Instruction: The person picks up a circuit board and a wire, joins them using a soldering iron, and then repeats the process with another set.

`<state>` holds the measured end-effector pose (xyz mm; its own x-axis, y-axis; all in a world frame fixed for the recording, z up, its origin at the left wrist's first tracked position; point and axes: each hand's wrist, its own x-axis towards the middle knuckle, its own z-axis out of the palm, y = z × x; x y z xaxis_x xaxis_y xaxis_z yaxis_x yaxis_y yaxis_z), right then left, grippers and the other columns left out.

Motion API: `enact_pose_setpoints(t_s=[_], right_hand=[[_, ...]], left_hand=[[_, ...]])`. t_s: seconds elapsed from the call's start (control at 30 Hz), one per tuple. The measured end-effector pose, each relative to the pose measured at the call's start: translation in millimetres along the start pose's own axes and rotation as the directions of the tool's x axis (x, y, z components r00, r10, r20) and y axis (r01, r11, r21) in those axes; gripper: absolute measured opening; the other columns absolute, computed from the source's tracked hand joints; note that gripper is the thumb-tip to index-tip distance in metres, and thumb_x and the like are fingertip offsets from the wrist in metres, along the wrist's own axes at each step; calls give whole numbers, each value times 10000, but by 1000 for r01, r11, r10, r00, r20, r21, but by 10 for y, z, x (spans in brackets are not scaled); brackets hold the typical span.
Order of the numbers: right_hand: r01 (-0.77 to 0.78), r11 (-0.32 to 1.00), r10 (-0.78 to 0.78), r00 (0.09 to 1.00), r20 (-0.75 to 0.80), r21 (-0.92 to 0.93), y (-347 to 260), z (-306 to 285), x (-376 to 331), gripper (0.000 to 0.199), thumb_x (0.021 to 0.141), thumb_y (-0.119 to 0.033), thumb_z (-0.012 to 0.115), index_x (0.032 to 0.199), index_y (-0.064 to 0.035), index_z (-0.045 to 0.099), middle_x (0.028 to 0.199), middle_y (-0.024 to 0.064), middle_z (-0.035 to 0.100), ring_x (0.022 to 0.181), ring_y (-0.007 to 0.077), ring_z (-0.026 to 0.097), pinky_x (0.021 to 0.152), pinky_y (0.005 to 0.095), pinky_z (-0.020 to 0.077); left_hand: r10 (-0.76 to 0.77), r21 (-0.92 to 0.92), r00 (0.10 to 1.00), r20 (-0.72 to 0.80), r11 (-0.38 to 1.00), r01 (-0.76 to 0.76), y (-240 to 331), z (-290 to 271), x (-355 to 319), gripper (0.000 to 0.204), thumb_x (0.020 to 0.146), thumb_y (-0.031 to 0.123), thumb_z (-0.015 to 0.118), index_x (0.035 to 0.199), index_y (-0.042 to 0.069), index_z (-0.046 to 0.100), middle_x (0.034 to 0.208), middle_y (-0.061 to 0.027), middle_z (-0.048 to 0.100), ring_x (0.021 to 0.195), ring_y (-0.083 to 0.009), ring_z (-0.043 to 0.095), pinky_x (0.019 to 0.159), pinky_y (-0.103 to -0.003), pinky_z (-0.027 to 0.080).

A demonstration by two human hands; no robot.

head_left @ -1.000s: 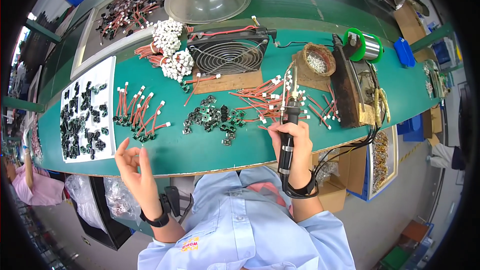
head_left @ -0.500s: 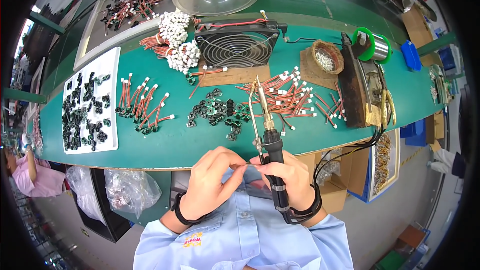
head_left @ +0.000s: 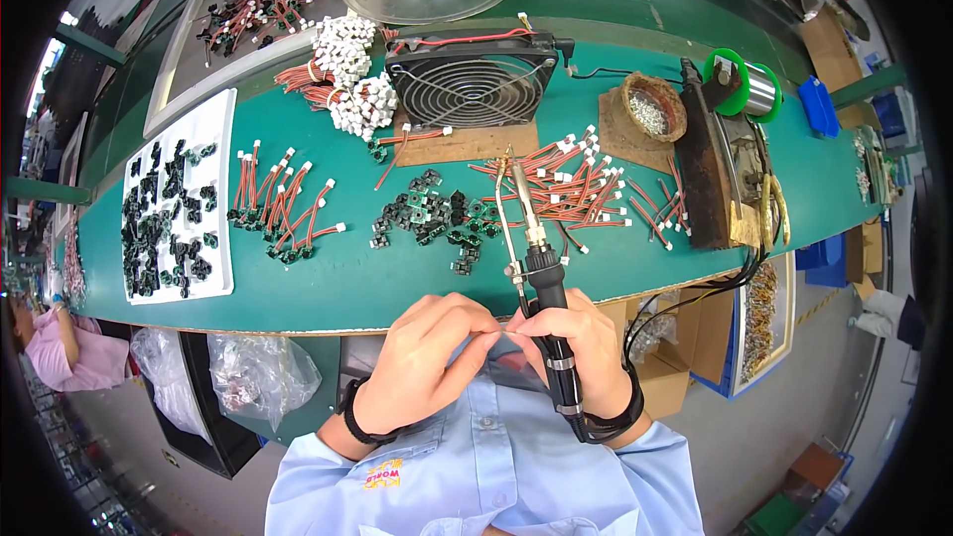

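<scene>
My right hand [head_left: 590, 349] is wrapped round a black soldering iron [head_left: 548, 283], its metal tip pointing away over the table, a thin tube clamped along its side. My left hand [head_left: 437, 357] is closed in a pinch, its fingertips meeting those of my right hand just off the table's near edge. Whatever lies between the fingertips is too small to make out. Beyond the hands lies a pile of small black-and-green components [head_left: 427, 213]. Red-and-black wire leads with white connectors [head_left: 581, 184] lie in a heap behind the iron's tip.
A black fan [head_left: 475, 84] stands at the back beside bundled white connectors [head_left: 362, 104]. Leftward are wired components [head_left: 283, 203] and a white tray [head_left: 226, 189] of black parts. On the right stand a round bowl [head_left: 667, 99], a solder spool [head_left: 759, 94] and an iron holder [head_left: 703, 179].
Both hands' meeting fingertips have shifted slightly to the right. The soldering iron's handle has moved a little right and down with my right hand.
</scene>
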<state>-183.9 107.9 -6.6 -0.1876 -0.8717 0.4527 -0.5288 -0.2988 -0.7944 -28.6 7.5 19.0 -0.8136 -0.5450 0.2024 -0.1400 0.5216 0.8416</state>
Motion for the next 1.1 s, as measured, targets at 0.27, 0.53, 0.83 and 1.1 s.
enact_pose_setpoints(t_s=[0.27,0.53,0.83,1.1], right_hand=[[-158,962,165,986,-10,220,-72,14,-43,365,686,-25,640,1021,-113,526,721,1,570,670,185,556,639,292,378],[-15,993,17,1000,16,-114,-76,-66,15,373,671,-22,647,1008,-128,529,736,-14,577,631,165,522,660,306,326],[-48,994,38,995,-95,-103,8,-109,-89,407,637,41,697,956,-119,502,742,-1,582,617,158,511,679,315,324],[-198,979,202,969,-139,46,-4,-148,-155,383,717,86,650,954,-100,412,796,87,584,802,178,539,683,276,449]], left_hand=[[-158,-399,980,118,896,193,-51,-24,-52,96,765,-35,604,841,-9,553,799,-119,597,699,-258,585,621,-310,460],[-52,-58,998,-35,997,50,32,112,-40,97,773,-48,588,855,-14,549,809,-132,598,699,-269,595,619,-323,474],[-36,284,977,-209,954,96,-137,-13,49,155,755,-52,590,896,5,558,846,-117,585,775,-290,578,681,-342,466],[-80,563,955,-284,793,234,-325,40,286,173,750,-18,619,915,6,572,836,-122,561,778,-283,564,685,-331,456]])
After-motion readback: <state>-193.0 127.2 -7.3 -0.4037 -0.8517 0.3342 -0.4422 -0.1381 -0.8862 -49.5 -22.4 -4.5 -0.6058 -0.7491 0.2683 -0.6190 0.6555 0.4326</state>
